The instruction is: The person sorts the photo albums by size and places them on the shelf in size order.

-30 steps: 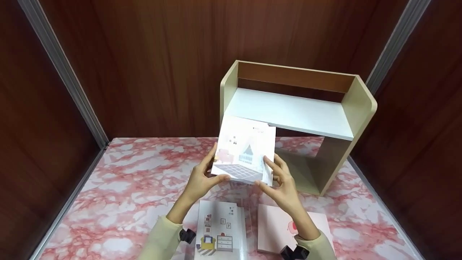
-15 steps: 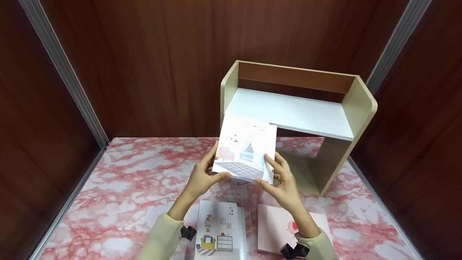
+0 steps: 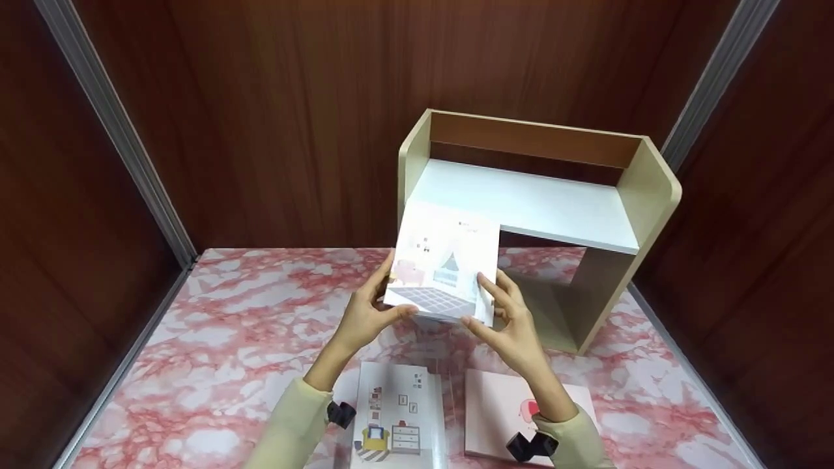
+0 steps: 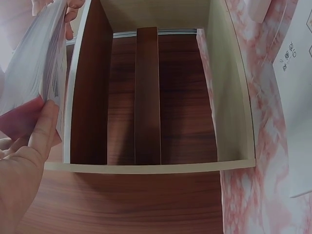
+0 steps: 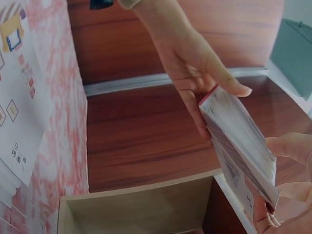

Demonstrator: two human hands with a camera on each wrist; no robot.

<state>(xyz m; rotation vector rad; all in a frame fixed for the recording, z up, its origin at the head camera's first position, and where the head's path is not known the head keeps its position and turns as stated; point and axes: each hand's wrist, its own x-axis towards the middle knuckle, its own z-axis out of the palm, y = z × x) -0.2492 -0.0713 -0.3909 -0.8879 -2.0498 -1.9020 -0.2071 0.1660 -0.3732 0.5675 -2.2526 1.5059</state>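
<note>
Both my hands hold a small stack of white picture books (image 3: 433, 260) in the air, in front of the shelf in the head view. The top cover shows a tent-like shape and a checked rug. My left hand (image 3: 365, 318) grips the left side, thumb along the near edge. At the right side and near corner, my right hand (image 3: 515, 319) grips the stack between thumb and fingers. Page edges of the books (image 4: 36, 61) and a red cover end show in the left wrist view. The right wrist view shows the books (image 5: 239, 141) from the side, between both hands.
A two-tier wooden bookshelf (image 3: 521, 195) with a white board stands behind the books at the right. Nearer me on the marbled table (image 3: 215, 365) lie white illustrated books (image 3: 391, 404) and a pink book (image 3: 495, 410). Brown panels (image 3: 293, 130) enclose the table.
My hands have lifted the held books slightly away from me. The lower book's edge, which stuck out at the upper right, now lines up more closely with the top book.
</note>
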